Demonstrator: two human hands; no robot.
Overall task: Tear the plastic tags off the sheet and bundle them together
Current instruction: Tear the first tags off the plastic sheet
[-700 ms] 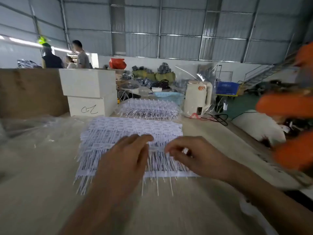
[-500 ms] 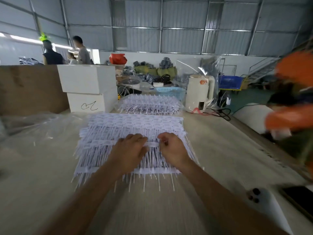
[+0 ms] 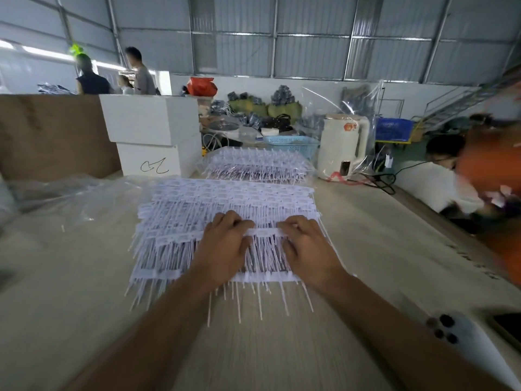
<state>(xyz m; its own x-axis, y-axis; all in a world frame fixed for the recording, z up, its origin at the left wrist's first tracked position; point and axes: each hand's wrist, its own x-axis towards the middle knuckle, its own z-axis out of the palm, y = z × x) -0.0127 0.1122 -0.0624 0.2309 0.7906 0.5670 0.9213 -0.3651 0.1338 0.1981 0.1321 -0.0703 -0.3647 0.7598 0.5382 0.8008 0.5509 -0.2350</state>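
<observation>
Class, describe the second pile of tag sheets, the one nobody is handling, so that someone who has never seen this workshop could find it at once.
Start at the long pale table and the tag sheets under the left hand and right hand. Look past their far edge, between the white boxes and the white kettle. The wrapped pile lies there; unlike the near sheets, it is covered in clear plastic.

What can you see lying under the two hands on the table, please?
A stack of white plastic tag sheets, which both the left hand and right hand grip. The tags beneath the palms are covered.
</observation>
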